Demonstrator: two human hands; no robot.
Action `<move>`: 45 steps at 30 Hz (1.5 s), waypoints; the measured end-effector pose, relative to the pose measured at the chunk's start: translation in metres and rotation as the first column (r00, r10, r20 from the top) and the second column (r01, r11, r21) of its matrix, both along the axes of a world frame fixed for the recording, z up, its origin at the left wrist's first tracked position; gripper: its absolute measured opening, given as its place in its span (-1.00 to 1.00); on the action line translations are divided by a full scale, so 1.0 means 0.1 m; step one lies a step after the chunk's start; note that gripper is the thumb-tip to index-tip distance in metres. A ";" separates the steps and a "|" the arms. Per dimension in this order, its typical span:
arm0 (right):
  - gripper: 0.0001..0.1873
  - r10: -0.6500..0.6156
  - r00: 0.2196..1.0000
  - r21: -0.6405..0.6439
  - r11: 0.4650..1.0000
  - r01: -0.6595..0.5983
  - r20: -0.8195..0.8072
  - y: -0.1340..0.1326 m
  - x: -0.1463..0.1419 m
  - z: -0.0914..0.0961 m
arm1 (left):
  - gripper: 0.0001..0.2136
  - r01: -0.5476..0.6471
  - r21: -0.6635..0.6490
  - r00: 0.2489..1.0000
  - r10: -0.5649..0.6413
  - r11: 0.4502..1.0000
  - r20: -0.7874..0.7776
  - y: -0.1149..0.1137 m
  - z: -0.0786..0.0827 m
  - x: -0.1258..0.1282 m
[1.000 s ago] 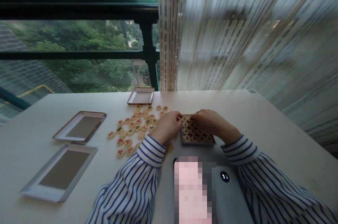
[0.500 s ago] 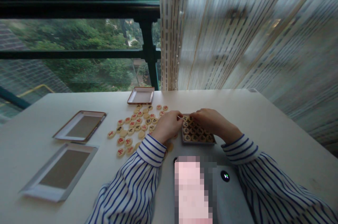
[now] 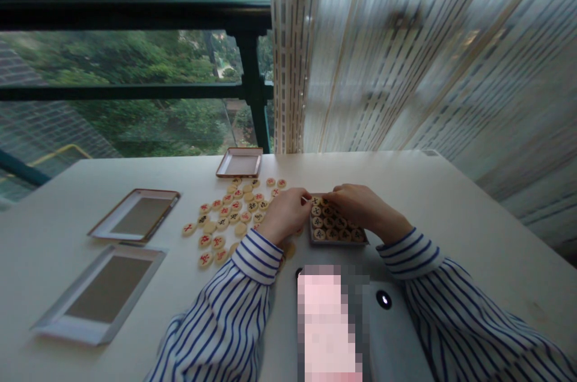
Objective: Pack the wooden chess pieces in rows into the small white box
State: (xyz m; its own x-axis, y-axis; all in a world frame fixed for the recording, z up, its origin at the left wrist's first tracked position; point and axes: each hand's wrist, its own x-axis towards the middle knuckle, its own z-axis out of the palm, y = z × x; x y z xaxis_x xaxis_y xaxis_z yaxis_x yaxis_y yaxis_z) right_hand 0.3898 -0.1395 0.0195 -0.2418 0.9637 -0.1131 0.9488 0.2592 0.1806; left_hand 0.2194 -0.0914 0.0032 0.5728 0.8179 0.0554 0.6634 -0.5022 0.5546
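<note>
A small dark tray (image 3: 337,239) holds rows of round wooden game pieces with black marks. My right hand (image 3: 358,205) lies curled over the tray's far right part, its fingertips pressed on the pieces at the far edge. My left hand (image 3: 286,214) rests at the tray's left rim with its fingers closed, and its tips meet those of the right hand at the far left corner. What they pinch is hidden. Several loose pieces (image 3: 228,214), red-marked and black-marked, lie scattered on the white table (image 3: 451,214) left of my left hand.
A small brown tray (image 3: 240,162) stands at the table's far edge by the window. Two shallow box lids, brown-rimmed (image 3: 135,215) and white-rimmed (image 3: 103,293), lie at the left. A grey device (image 3: 387,322) sits close in front of me. A striped curtain hangs behind.
Both hands have stayed at the tray's far edge, with the fingertips drawing slightly closer together. The view has shifted a little.
</note>
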 end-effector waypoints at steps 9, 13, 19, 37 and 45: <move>-0.70 0.005 1.000 -0.009 1.000 -0.005 -0.006 -0.01 0.02 0.03 | -0.73 -0.004 -0.009 1.000 0.004 1.000 0.001 0.00 0.02 0.00; -0.67 -0.017 1.000 -0.036 0.999 0.018 0.009 -0.01 0.01 0.04 | -0.72 -0.007 -0.020 1.000 0.007 1.000 -0.004 -0.01 0.02 0.00; -0.68 0.011 1.000 0.008 1.000 -0.011 0.007 -0.01 0.02 0.02 | -0.73 0.000 -0.007 1.000 0.000 1.000 -0.007 -0.01 0.03 0.00; -0.65 -0.018 1.000 -0.028 0.999 0.018 -0.004 -0.01 0.02 0.04 | -0.73 0.002 -0.004 1.000 -0.002 1.000 0.005 -0.01 0.01 0.00; -0.68 0.038 0.999 0.037 0.999 -0.038 -0.008 -0.01 0.05 0.00 | -0.72 0.004 0.008 1.000 -0.004 1.000 0.004 0.00 0.01 0.00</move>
State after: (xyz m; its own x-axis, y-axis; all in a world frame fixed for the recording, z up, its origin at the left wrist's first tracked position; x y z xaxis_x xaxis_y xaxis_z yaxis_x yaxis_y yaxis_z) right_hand 0.3945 -0.1401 0.0196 -0.2790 0.9573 -0.0758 0.9400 0.2884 0.1825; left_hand 0.2190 -0.0913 0.0038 0.5758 0.8151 0.0643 0.6592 -0.5093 0.5533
